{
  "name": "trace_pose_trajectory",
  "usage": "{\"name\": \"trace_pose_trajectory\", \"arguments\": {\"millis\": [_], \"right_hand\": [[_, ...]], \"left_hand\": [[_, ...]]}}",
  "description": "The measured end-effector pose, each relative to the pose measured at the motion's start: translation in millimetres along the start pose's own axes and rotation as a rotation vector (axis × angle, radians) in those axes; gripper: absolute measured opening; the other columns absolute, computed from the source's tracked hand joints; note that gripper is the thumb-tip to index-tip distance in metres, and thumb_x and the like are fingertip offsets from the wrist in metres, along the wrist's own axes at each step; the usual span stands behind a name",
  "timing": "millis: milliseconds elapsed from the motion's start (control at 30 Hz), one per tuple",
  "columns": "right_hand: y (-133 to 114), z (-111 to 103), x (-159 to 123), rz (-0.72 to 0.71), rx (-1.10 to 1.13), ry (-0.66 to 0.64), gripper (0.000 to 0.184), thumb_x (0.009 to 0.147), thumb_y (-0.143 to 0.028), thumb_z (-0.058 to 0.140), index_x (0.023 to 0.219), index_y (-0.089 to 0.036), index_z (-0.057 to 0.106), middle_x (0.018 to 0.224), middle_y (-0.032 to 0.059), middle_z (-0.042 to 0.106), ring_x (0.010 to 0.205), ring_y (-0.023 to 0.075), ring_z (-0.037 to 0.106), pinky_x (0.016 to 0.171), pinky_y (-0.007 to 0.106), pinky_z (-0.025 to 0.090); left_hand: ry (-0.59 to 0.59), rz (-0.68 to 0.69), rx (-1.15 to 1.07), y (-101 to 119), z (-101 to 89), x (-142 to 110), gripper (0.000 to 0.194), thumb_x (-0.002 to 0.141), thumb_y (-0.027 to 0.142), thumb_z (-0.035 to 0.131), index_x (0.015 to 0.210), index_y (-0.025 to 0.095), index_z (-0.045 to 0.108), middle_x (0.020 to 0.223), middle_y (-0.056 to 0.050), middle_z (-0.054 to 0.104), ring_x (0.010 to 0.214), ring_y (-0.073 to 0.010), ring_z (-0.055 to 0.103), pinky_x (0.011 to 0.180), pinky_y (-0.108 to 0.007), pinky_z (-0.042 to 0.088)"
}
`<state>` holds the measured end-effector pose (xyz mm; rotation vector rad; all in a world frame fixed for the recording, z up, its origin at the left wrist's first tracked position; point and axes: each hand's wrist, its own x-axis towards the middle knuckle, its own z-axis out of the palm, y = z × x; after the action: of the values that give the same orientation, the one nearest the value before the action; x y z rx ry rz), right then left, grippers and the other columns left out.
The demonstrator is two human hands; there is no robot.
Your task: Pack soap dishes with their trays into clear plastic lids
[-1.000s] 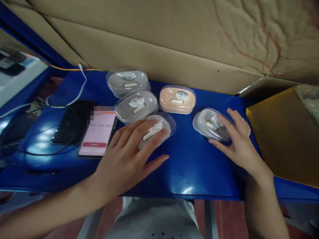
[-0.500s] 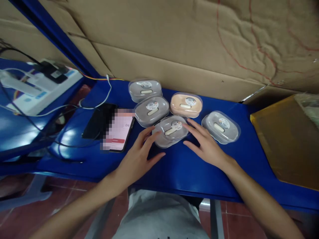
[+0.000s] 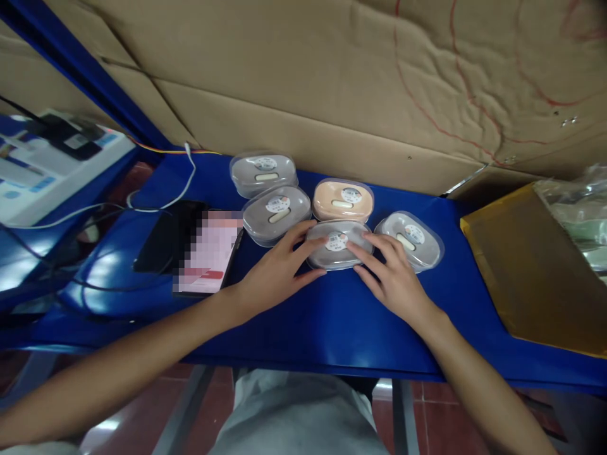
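A grey oval box with a clear lid and a round label [image 3: 337, 260] sits at the middle of the blue table. My left hand [image 3: 287, 268] grips its left end, with the thumb along the near side and fingers reaching over the top. At its right end my right hand [image 3: 396, 278] has fingers on the lid and the thumb at the near edge. A peach box [image 3: 327, 201] of the same shape lies just behind it. Two more grey boxes, one nearer [image 3: 258, 218] and one farther [image 3: 244, 174], are to the left. Another grey box [image 3: 429, 249] lies beside my right hand.
A phone [image 3: 213, 253] and a dark flat object [image 3: 154, 246] lie on the left of the table [image 3: 303, 328]. Cables run to a white power strip [image 3: 57, 177]. A brown carton [image 3: 526, 272] stands at right. Cardboard [image 3: 303, 107] lines the back.
The box between my hands has turned so its long side lies more squarely across, and it sits closer to the peach box. Both hands have closed in on it. The view has shifted slightly right.
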<state>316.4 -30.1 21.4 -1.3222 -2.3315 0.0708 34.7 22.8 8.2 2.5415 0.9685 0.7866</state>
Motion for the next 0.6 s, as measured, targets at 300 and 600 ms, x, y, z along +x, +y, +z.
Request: {"name": "trace_pose_trajectory", "arguments": {"millis": [300,600], "right_hand": [[8.0,-8.4,-2.2,0.010,0.082,-0.093,0.058,0.111,-0.043,0.054,0.167,-0.035,0.042,0.142,0.0122,0.064,0.133,0.0305,0.066,0.108,0.051,0.062],[26.5,-21.0,-4.7,0.059,0.048,-0.020,0.044,0.112,-0.045,0.051,0.151,-0.029,0.061,0.140,0.0109,0.070,0.127,0.0296,0.070,0.107,0.049,0.062]], "left_hand": [[0.010,-0.008,0.020,0.0,1.4,0.5,0.045,0.100,0.042,0.076,0.136,0.021,0.060,0.157,-0.021,0.049,0.148,-0.0370,0.054,0.118,-0.058,0.053],[0.018,0.101,0.230,20.9,20.8,23.6,0.041,0.100,0.037,0.072,0.134,0.016,0.065,0.152,-0.026,0.056,0.139,-0.0391,0.061,0.110,-0.056,0.058]]}}
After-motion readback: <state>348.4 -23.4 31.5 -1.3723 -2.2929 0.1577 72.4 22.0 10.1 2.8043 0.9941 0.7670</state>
